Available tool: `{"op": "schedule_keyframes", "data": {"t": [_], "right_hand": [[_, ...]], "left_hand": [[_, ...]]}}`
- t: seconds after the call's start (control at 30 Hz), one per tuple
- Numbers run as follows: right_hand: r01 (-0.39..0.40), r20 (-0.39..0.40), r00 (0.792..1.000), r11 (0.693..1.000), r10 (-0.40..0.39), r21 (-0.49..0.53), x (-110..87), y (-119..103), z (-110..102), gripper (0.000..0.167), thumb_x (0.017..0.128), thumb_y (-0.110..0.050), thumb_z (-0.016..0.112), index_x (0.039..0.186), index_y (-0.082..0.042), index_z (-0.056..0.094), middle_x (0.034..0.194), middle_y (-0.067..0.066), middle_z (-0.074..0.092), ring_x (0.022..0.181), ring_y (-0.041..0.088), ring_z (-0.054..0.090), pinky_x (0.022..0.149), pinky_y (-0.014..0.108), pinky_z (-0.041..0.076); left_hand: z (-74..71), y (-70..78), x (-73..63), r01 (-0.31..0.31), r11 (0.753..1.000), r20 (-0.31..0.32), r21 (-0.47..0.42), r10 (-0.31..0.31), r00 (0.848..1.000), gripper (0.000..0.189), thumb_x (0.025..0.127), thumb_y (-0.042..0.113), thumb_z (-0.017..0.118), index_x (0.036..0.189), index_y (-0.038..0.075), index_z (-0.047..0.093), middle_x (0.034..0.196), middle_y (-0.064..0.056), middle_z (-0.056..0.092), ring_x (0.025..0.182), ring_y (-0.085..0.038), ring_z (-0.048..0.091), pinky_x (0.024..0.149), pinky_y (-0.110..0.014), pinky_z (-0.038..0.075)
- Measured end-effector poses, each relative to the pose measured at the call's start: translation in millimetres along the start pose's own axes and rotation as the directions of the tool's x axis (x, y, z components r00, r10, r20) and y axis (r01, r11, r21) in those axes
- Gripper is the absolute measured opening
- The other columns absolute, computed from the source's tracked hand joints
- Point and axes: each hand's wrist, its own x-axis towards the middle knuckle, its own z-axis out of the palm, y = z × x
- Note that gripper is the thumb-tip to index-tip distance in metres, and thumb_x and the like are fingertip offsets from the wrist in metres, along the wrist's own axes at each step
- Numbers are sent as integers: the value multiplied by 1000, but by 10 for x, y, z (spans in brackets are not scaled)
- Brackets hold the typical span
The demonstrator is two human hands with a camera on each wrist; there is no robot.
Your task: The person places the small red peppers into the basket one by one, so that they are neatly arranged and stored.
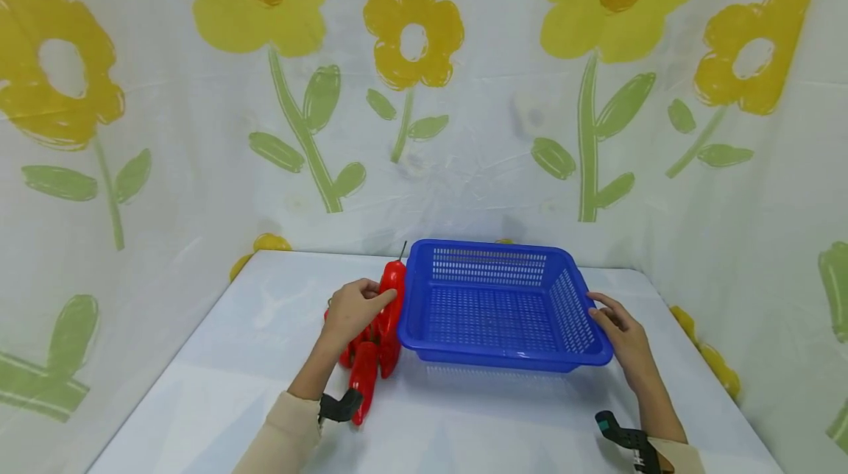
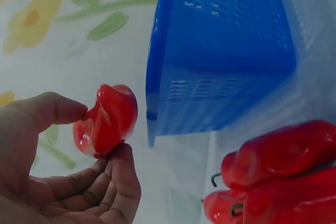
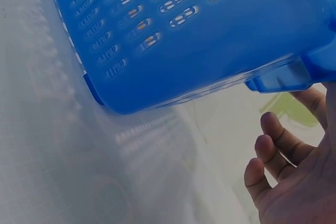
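My left hand (image 1: 351,312) pinches a glossy red pepper (image 1: 394,274) between thumb and fingers, close beside the basket's left wall. The left wrist view shows one rounded end of this pepper (image 2: 111,121) toward the camera. Wide and shallow, a blue plastic basket (image 1: 490,356) with slotted walls has nothing inside it. Its right rim is held by my right hand (image 1: 626,345); in the right wrist view several fingers (image 3: 278,135) of that hand curl free below the rim, and the thumb is out of sight. More red peppers (image 1: 364,375) lie under and beside my left hand, partly covered by it.
A white table (image 1: 225,363) carries everything. Behind and around it hangs a pale curtain (image 1: 490,128) printed with yellow flowers. Each wrist wears a dark camera strap (image 1: 341,406) over or near a beige sleeve (image 1: 281,437).
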Motion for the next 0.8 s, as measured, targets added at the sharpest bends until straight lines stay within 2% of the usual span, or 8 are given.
{"op": "schedule_keyframes", "data": {"t": [0.17, 0.33, 0.53, 0.8], "right_hand": [[8, 5, 1000, 1000, -8, 12, 5, 17, 3, 58, 101, -52, 52, 150, -22, 46, 125, 14, 56, 97, 13, 56, 76, 14, 48], [11, 4, 1000, 1000, -11, 16, 17, 43, -1, 58, 101, -51, 52, 151, -22, 45, 125, 13, 56, 97, 12, 56, 76, 14, 48], [12, -2, 1000, 1000, -11, 15, 14, 31, 1, 58, 101, -51, 52, 150, -22, 46, 125, 14, 57, 98, 14, 56, 76, 14, 47], [3, -6, 1000, 1000, -2, 26, 15, 45, 11, 58, 101, -52, 52, 149, -22, 47, 124, 14, 57, 98, 17, 56, 77, 14, 48]], "left_hand": [[36, 69, 17, 57, 996, 70, -61, -53, 996, 47, 90, 38, 73, 118, 1, 69, 105, -12, 70, 87, -26, 67, 79, -42, 60], [62, 134, 57, 92, 985, 139, -148, -71, 988, 52, 90, 41, 72, 123, 1, 66, 105, -11, 70, 84, -23, 68, 87, -49, 57], [115, 202, 111, 118, 975, 185, -191, -83, 979, 59, 91, 43, 72, 129, -1, 63, 111, -12, 70, 89, -25, 71, 93, -51, 55], [252, 282, 149, 139, 962, 228, -235, -85, 970, 60, 91, 41, 72, 131, -2, 61, 111, -14, 69, 86, -22, 70, 95, -50, 54]]}}
